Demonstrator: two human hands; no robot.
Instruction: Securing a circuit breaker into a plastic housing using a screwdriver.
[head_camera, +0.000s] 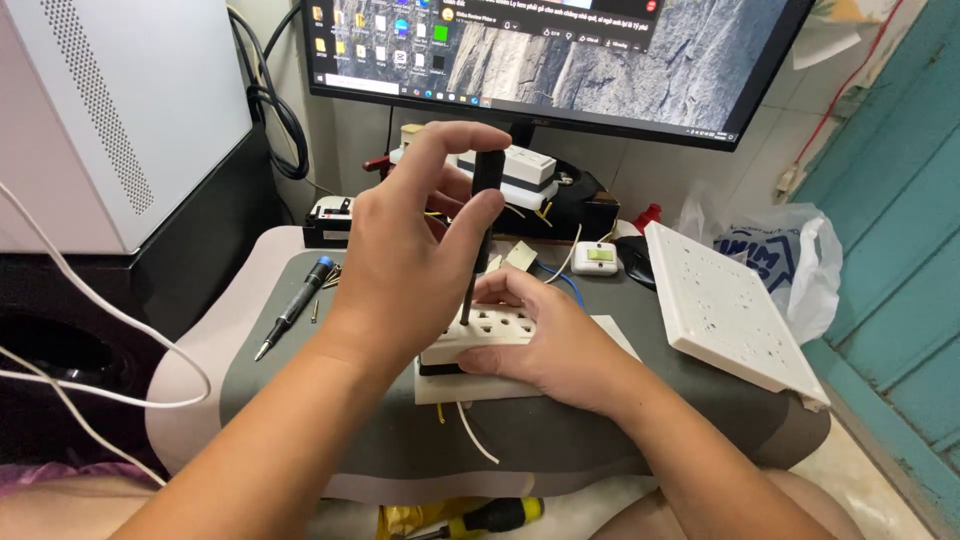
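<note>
1. Left hand (400, 250) is pinching the black handle of a screwdriver (478, 235) between thumb and fingers (470, 135), holding it upright with the tip standing down on the top face of a white socket block (480, 335).
2. Right hand (545, 345) is clamping that socket block from the right side, fingers curled over its top edge. The block is sitting on a thin white plate (612, 335) in the middle of the grey padded desk (560, 450).
3. Risk: the tip is landing close beside the right hand's fingertips. If the driver is slipping out of the screw head, it is likely jabbing those fingers.
4. Risk: the padded surface is soft, so downward pressure is likely rocking the block and tilting the shaft off the screw, chewing the head.
5. Risk: loose white wires (475, 430) are trailing from under the block toward the near edge; a forearm is liable to snag them and drag the block.
6. Nearby: a blue-tipped pen-style driver (293, 308) lying to the left, a large white socket panel (730, 310) at the right edge overhanging slightly, a yellow-handled screwdriver (490, 518) below the near edge. Small screws beside the blue driver are too small to count and easily rolling off.
</note>
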